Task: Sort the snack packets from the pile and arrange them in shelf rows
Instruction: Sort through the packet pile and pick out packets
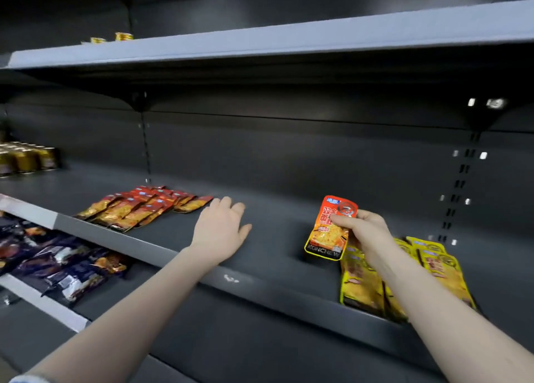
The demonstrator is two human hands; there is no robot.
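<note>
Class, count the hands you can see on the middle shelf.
2: left hand rests flat beside the red packets; right hand pinches an orange packet.

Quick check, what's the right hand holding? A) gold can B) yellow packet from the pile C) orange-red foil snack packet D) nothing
C: the right hand pinches the orange-red foil snack packet near its top, above the yellow packets; the left hand lies flat on the dark shelf.

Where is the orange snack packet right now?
In the head view, the orange packet is pinched in the right hand, held above the middle shelf just left of the yellow packets, right of the left hand.
</note>
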